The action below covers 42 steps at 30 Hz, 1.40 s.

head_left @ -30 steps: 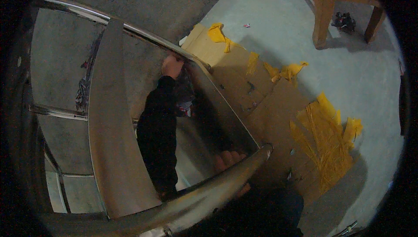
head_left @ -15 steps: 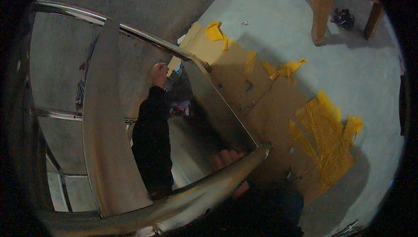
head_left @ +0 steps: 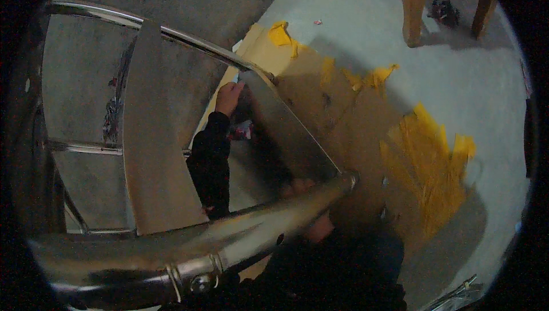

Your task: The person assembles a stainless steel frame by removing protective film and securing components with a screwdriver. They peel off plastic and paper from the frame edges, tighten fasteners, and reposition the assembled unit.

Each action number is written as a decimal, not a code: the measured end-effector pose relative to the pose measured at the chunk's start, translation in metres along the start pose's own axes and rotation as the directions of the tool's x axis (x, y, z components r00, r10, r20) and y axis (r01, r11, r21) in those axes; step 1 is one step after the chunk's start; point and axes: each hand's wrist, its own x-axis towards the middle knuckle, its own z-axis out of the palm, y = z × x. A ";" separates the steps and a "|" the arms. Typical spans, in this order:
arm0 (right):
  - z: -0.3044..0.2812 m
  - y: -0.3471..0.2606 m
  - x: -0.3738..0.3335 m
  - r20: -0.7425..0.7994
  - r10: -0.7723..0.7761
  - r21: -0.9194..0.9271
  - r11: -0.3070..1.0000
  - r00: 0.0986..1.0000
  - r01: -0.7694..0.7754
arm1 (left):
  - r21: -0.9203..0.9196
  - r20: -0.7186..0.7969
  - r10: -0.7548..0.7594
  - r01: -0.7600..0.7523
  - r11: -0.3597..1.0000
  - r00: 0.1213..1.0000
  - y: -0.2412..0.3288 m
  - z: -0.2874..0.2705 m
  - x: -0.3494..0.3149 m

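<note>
Seemingly the metal panel [head_left: 276,119] is being handled, right hand [head_left: 300,186] clamped around the tube [head_left: 260,214]. Left hand [head_left: 227,98] nears the panel, fingers' hold unclear; next probably needs steadiness

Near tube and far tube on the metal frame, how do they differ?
The near tube looks thicker in view than the far tube. The near tube rises toward the picture's right; the far tube slopes down that way. The near tube bears bands and a round fitting; the far tube shows none. Both are shiny metal.
</note>
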 end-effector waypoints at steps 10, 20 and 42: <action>-0.021 0.020 -0.006 0.162 0.291 0.485 0.809 0.943 -0.333 | -0.128 0.031 -0.021 0.025 0.992 0.999 -0.019 0.013 0.004; -0.034 0.019 0.013 0.179 0.268 0.590 0.741 0.947 -0.322 | -0.075 -0.184 -0.005 -0.009 0.997 0.983 -0.087 -0.011 -0.016; 0.024 0.063 0.075 -0.136 0.194 0.599 0.797 0.972 -0.075 | -0.091 -0.411 0.075 -0.123 0.988 0.908 -0.031 0.053 -0.145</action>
